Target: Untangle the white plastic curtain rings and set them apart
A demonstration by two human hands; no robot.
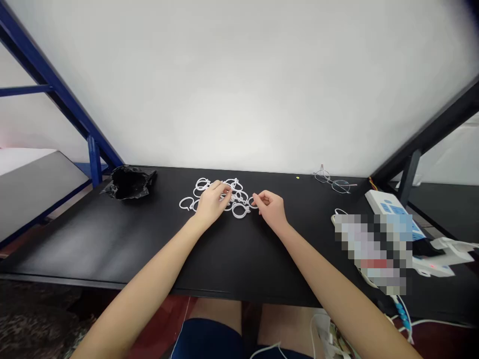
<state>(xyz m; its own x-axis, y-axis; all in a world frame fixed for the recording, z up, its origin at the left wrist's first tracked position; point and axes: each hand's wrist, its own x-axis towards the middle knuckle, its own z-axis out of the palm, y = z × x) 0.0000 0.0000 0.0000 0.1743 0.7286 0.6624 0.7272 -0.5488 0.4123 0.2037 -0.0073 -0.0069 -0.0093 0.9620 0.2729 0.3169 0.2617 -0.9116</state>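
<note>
Indoor workspace: black table (232, 264), blue frame (67, 101)

Centre of table (232, 259): we find rings (239, 216), left hand (212, 200) over them, right hand (270, 208) at their right edge. Left, far side: bag (130, 183). Right, far side: eyeglasses (340, 187). Farther right: power strip (393, 209); masked object (370, 254) nearer us. Behind table: wall (239, 89).

Smooth white plastic rings (240, 216), low-sheen black tabletop (101, 237), crinkled glossy plastic bag (112, 189), matt wall (232, 85)
</note>
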